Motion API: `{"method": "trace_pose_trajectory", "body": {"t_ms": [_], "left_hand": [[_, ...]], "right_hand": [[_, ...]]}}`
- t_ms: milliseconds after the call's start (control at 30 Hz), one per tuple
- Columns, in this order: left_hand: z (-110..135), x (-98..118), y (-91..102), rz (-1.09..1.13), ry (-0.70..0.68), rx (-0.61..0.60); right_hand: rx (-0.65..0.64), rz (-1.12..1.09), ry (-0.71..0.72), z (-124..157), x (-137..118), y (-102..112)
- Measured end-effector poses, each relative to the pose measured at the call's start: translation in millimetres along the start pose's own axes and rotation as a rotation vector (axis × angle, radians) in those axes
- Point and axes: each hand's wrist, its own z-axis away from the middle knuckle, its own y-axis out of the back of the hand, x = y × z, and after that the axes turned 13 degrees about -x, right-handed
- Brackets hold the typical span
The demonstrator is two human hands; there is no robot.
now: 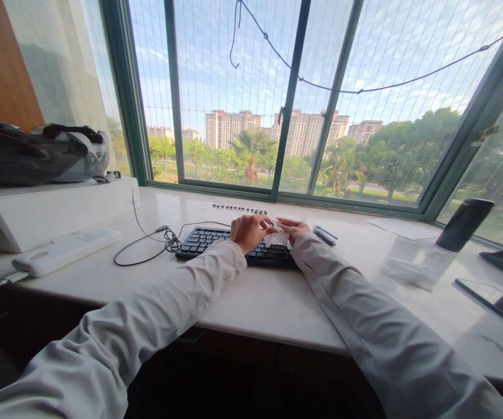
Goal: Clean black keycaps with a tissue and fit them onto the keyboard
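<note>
Together, both hands worked over the right end of a black keyboard [234, 244] lying on a pale stone counter [269, 297] below the window; the left hand [248, 231] was curled, fingers pinching the left edge of a small white wipe [277, 235], and the right hand [294, 228] gripped its right edge, so the wipe sat between them, touching the keys; just right of the hands lay a dark pen [325, 234]; farther right stood a tilted black bottle [463, 224]; near left, a white power strip [66, 250] rested beside a loose black cable [146, 244]; far left, a dark bag [37, 152] sat on a white box.
</note>
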Motion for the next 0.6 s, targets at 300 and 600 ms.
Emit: {"method": "trace_pose_trajectory", "body": {"t_ms": [300, 600], "left_hand": [[2, 2, -1.9, 0.02, -0.02, 0.051], [2, 3, -1.7, 0.032, -0.034, 0.096]], "right_hand": [[0.008, -0.021, -0.026, 5, -10, -2], [0.055, -0.061, -0.023, 6, -14, -7]]}}
